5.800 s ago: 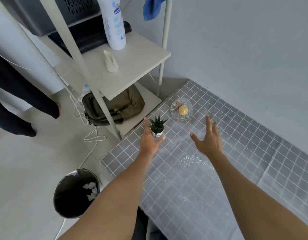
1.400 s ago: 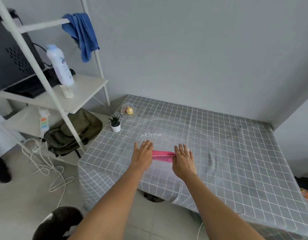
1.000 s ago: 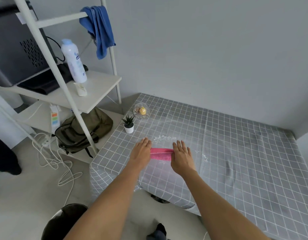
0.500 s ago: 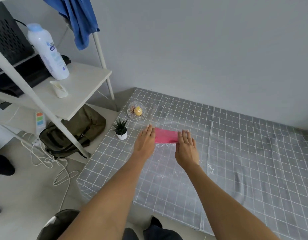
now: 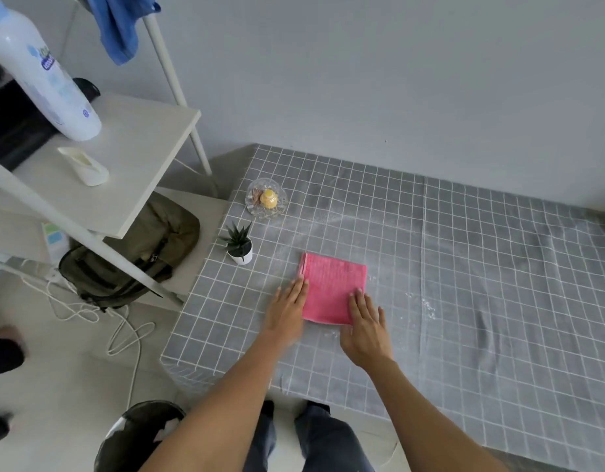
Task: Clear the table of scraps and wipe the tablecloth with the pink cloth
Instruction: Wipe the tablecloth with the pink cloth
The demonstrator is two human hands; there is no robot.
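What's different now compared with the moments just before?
The pink cloth, earlier a narrow strip between the hands, now lies spread flat, farther up the tablecloth. The left hand and right hand press flat on its near corners. The small plant and glass dish stayed put.

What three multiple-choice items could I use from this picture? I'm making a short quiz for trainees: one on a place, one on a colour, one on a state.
1. Where does the small potted plant stand?
A. on the shelf
B. on the tablecloth near its left edge
C. in the bin

2. What colour is the cloth under the hands?
A. pink
B. blue
C. white

3. How do the left hand and right hand lie?
A. curled into fists
B. lifted off the table
C. flat, fingers straight, on the cloth's near corners

Key: 1 B, it stands beside the glass dish; 2 A, plainly pink; 3 C, both palms face down.
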